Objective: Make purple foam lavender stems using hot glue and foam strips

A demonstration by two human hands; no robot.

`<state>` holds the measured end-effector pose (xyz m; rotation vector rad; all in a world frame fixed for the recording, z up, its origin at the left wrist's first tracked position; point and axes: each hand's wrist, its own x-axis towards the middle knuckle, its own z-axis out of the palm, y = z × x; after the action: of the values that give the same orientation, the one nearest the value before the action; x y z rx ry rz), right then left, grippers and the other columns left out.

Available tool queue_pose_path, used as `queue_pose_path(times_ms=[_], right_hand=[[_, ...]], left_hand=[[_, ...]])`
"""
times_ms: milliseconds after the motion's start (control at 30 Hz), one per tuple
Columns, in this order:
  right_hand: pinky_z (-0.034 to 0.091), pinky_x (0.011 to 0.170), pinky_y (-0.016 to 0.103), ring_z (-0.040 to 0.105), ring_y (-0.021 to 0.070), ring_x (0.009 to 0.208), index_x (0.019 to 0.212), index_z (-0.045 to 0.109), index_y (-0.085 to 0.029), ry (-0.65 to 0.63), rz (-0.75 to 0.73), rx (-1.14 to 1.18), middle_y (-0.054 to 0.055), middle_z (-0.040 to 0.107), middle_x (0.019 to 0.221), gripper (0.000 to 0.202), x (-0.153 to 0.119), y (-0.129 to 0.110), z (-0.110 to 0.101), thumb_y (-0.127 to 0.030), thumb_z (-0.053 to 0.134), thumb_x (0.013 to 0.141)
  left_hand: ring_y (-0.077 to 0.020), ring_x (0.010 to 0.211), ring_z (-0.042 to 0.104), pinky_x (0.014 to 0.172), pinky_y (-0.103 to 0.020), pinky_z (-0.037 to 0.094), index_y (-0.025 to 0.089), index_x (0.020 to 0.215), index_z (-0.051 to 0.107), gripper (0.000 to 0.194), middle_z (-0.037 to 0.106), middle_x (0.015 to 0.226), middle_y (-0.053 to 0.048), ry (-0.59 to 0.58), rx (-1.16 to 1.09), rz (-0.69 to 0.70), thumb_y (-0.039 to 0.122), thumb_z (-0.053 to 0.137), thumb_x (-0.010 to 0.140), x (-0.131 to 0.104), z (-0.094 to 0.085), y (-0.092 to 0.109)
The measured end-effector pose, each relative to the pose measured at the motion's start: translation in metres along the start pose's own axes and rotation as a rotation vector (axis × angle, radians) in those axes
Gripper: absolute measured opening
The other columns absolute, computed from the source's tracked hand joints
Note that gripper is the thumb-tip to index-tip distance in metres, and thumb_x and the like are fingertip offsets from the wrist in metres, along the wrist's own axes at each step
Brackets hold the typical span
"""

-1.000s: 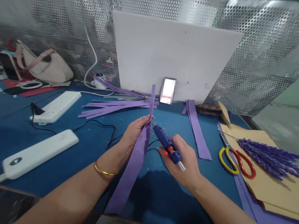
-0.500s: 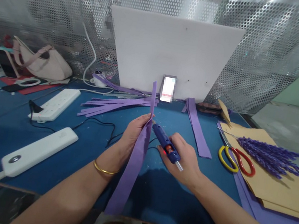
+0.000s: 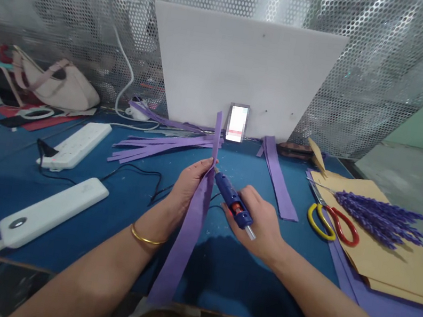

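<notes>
A long purple strip (image 3: pixel 190 230) is pinched near its upper part by my left hand (image 3: pixel 186 187). Its top end stands up above the fingers, and its wide lower end hangs to the table's front edge. My right hand (image 3: pixel 258 220) grips a blue glue gun (image 3: pixel 232 197) with a clear stick poking from its rear. The gun's tip is at the strip, close beside my left fingertips; whether it touches is too small to tell. Several thin purple strips (image 3: pixel 164 149) lie behind my left hand, and wider folded strips (image 3: pixel 279 178) lie behind my right.
Scissors (image 3: pixel 333 224) and purple flower sprigs (image 3: pixel 382 217) rest on brown sheets (image 3: pixel 399 271) at the right. On the left are a power strip (image 3: pixel 75 146), a white power bank (image 3: pixel 54 213) and cables. A lit phone (image 3: pixel 237 123) leans on a white board (image 3: pixel 246 72) at the back.
The whole view has shifted slightly. Both hands keep nearly the same pose, with the strip and the glue gun still held.
</notes>
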<state>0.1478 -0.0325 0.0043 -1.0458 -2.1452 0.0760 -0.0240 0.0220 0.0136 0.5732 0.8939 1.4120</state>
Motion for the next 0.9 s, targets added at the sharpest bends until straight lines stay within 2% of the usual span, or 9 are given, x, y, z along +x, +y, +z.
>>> queue_pose_path(times_ms=[600, 900], right_hand=[[0.029, 0.053, 0.027, 0.046, 0.0143, 0.059, 0.082, 0.039, -0.024, 0.005, -0.008, 0.006, 0.0, 0.051, 0.077, 0.016, 0.0002, -0.0016, -0.0012, -0.024, 0.055, 0.085], [0.028, 0.053, 0.027, 0.044, 0.0141, 0.058, 0.082, 0.039, -0.024, -0.003, -0.006, 0.011, -0.001, 0.05, 0.076, 0.016, 0.0, -0.004, -0.0034, -0.026, 0.054, 0.087]], left_hand=[[-0.0061, 0.047, 0.044, 0.047, -0.021, 0.034, 0.015, 0.073, 0.065, 0.03, 0.056, 0.056, 0.006, -0.042, 0.014, 0.027, 0.034, 0.087, 0.065, -0.0032, -0.0014, -0.0012], [-0.0063, 0.047, 0.047, 0.046, -0.019, 0.034, 0.014, 0.075, 0.068, 0.027, 0.057, 0.055, 0.006, -0.005, -0.006, 0.04, 0.029, 0.088, 0.065, -0.001, 0.0007, 0.0023]])
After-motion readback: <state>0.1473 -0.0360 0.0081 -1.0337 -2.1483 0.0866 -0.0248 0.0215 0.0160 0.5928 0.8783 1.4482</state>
